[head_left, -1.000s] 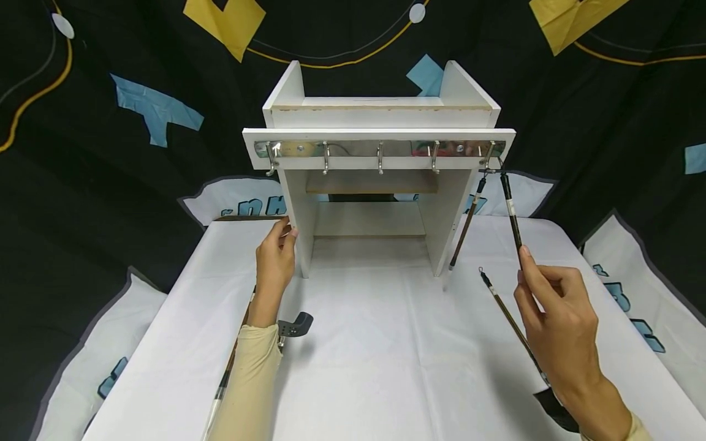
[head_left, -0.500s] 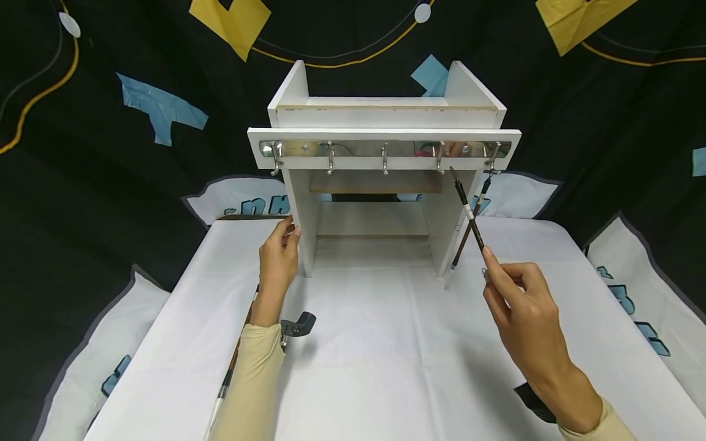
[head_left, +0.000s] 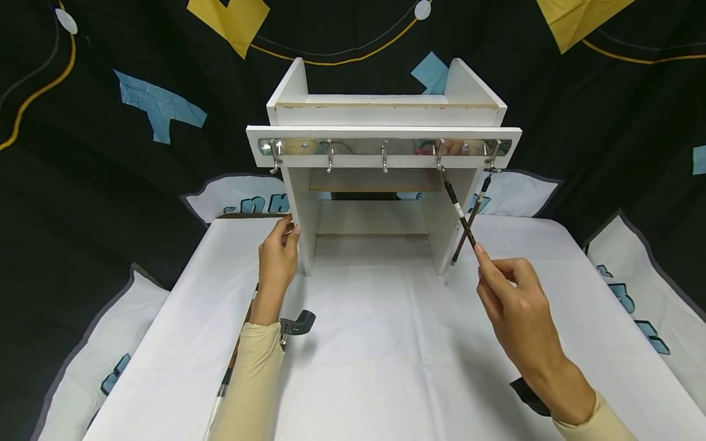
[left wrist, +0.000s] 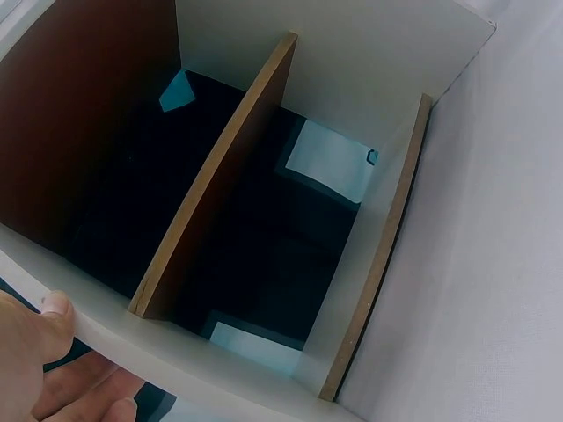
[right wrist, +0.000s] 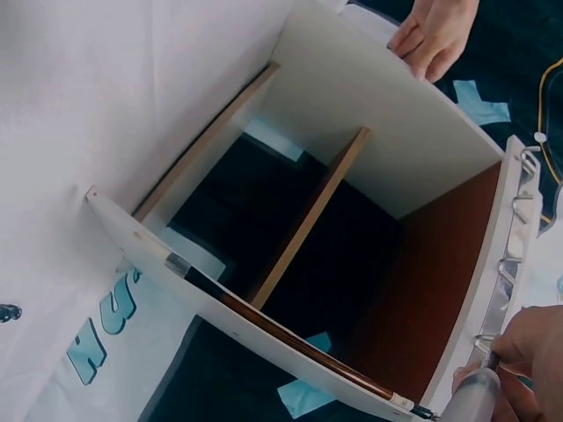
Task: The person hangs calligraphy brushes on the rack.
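Fingers of the right hand (head_left: 515, 306) pinch the brush (head_left: 459, 211) below its loop (head_left: 444, 174), which is just at a hook (head_left: 439, 156), so I'd check it's caught before letting go, the left hand's (head_left: 277, 257) fingers relaxed against the shelf (head_left: 386, 116).

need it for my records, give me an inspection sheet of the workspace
surface: creased white cloth
job's things: brush with its top at the second hook from the right, can't tell if hooked; another brush hangs from the rightmost hook of the white shelf unit
clutter: third brush beside left sleeve; black piece by right wrist
hands: left hand touches the unit's side; right hand pinches the first brush
cables: nothing certain; curved yellow line on backdrop
surroundings: black backdrop, blue piece
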`<control>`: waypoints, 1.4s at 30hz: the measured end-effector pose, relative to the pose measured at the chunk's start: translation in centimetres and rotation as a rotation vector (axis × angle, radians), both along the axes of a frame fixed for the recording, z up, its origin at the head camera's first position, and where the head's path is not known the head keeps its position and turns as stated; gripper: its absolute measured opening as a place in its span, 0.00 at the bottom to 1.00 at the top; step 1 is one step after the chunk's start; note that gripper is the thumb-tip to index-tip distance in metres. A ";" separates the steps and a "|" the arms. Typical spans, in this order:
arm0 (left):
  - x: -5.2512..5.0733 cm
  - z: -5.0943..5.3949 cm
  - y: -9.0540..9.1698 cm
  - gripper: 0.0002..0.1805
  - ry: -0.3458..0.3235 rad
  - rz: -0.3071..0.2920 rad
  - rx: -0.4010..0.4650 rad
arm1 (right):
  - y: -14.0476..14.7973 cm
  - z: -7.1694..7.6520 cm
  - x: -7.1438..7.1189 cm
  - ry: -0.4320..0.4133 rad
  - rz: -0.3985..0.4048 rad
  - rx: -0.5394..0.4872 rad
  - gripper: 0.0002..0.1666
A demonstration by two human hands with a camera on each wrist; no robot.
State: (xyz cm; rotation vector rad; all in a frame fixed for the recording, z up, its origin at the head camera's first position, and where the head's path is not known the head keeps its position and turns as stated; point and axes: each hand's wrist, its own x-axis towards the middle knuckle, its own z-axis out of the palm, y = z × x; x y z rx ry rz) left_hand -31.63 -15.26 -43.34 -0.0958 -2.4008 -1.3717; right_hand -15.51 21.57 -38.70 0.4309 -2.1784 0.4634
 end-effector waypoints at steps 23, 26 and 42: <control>-0.1 -0.1 -0.1 0.23 -0.013 0.004 -0.012 | -0.5 -0.2 -1.1 -0.004 0.035 -0.031 0.37; -0.1 -0.1 0.0 0.23 -0.013 0.008 -0.011 | -0.6 -0.5 -1.4 -0.010 0.038 -0.028 0.36; -0.1 -0.2 -0.1 0.24 -0.024 0.000 -0.022 | -2.9 -3.6 -3.9 -0.125 0.045 -0.208 0.35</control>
